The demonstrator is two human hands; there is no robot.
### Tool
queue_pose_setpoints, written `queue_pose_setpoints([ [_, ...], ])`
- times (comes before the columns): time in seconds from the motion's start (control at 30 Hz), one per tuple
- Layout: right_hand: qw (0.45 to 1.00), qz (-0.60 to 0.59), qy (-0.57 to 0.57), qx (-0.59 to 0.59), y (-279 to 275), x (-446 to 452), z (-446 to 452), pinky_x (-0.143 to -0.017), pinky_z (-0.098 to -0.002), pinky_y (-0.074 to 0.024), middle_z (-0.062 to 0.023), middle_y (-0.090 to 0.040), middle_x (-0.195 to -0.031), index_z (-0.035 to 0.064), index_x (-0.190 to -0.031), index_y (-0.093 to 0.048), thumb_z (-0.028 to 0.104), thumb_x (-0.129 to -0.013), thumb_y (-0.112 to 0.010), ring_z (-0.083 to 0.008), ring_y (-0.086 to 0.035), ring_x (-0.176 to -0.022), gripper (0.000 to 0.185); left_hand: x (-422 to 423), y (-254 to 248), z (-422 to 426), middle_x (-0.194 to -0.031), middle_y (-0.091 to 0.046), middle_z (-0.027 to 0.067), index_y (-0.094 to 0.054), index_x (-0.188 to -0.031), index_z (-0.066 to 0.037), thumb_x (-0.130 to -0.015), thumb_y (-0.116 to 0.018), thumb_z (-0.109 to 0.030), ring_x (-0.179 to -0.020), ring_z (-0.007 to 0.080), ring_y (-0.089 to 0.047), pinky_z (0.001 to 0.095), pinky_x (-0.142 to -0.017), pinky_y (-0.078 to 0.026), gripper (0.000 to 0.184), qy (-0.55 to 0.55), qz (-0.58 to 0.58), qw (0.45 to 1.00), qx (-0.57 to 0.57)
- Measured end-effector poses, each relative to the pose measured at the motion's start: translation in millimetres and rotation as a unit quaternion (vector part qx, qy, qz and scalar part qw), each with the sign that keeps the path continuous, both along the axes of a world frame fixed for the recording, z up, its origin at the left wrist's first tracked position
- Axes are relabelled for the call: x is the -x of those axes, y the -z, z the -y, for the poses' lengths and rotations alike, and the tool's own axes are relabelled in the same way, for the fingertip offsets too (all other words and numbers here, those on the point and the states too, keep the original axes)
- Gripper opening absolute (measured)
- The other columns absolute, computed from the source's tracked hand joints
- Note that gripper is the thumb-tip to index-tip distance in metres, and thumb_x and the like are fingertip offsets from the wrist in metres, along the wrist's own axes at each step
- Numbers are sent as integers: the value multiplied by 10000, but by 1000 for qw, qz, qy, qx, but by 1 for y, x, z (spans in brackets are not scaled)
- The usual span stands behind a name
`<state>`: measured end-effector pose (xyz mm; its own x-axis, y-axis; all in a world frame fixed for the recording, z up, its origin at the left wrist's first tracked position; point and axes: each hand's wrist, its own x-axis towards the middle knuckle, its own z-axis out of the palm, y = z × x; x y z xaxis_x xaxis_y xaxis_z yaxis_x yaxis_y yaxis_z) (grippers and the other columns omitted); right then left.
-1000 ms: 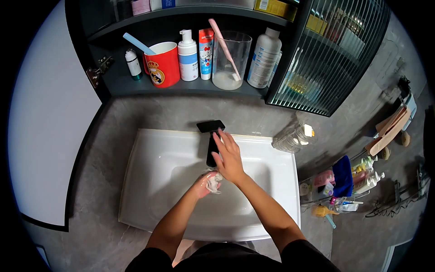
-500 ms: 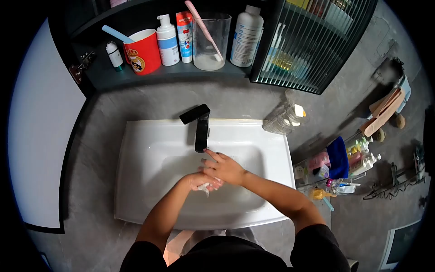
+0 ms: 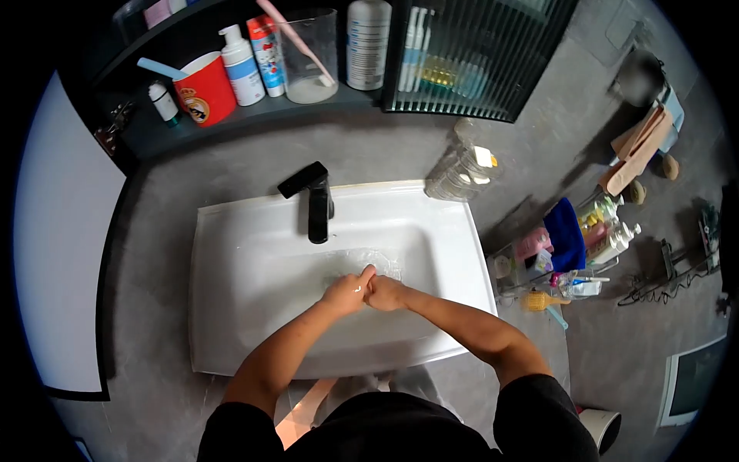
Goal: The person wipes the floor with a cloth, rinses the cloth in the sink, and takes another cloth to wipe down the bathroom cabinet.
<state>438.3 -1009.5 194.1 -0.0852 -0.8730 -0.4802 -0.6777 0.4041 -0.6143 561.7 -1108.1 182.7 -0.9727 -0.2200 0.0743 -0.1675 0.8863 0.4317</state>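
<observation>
My left hand [image 3: 345, 293] and my right hand [image 3: 386, 293] are pressed together over the basin of the white sink [image 3: 462, 266]. Both are closed with the fingers curled in, and whatever lies between them is hidden. A small white fleck shows on the left hand, too small to identify. Behind and above the hands stands the black faucet [image 3: 318, 215], apart from them. Rippled water [image 3: 389, 266] shows in the basin just beyond the fingers.
On the shelf at the back are a red cup [image 3: 206, 91], a pump bottle [image 3: 242, 68], a toothpaste tube [image 3: 265, 58] and a clear cup [image 3: 309, 73] with a pink toothbrush. A clear plastic bottle [image 3: 462, 177] stands at the sink's back right corner. Toiletries and a blue cloth [image 3: 566, 235] fill a rack at right.
My hands moved from under the faucet spout toward me and closed against each other. The white soft bit that hung below my left hand is out of sight. The view shifted slightly.
</observation>
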Motion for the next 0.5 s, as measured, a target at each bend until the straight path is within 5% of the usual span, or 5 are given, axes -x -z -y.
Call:
queue_pose_setpoints([
  [0.1, 946, 296, 120, -45, -34, -1, -18, -526, -299, -330, 5, -422, -633, 93, -710, -433, 108, -767, -501, -127, -367, -571, 90, -3, 7, 2, -780, -644, 85, -535, -1043, -156, -803, -623, -156, -726, 264, -670, 391, -573, -512, 256, 50, -118, 987, 99],
  [0.2, 920, 358, 144, -62, -5, 12, -32, -568, -237, -371, 17, -456, -709, 87, -985, -539, 74, -773, -563, -73, -412, -637, 214, 1, -14, -7, -800, -637, 60, -547, -1030, -161, -806, -631, -179, -843, 233, -654, 384, -640, -515, 240, 60, -135, 978, 145],
  [0.33, 913, 275, 199, 225, -16, 10, -61, -645, -278, -456, -66, -518, -1029, 102, -1296, -363, 202, -821, -732, -120, -526, -740, 610, 11, -33, -53, -946, -643, 108, -524, -1078, -118, -712, -719, -23, -938, 274, -635, 364, -776, -512, 426, -192, -109, 962, -164],
  [0.37, 909, 284, 252, 172, -31, 15, -77, -802, -342, -473, -173, -467, -1228, 85, -1402, -258, 273, -829, -731, -212, -542, -972, 767, 14, -22, -57, -1123, -607, 114, -466, -1205, -109, -698, -719, 34, -1039, 246, -606, 341, -837, -497, 585, -203, -110, 928, -293],
  [0.5, 850, 317, 248, 341, -18, 27, -117, -966, -333, -430, -170, -387, -1377, 68, -1476, -216, 250, -881, -683, -243, -495, -1162, 777, 40, -19, -102, -1349, -452, 93, -274, -1427, -113, -801, -677, 15, -1194, 194, -494, 331, -938, -454, 755, -163, -108, 685, -702],
])
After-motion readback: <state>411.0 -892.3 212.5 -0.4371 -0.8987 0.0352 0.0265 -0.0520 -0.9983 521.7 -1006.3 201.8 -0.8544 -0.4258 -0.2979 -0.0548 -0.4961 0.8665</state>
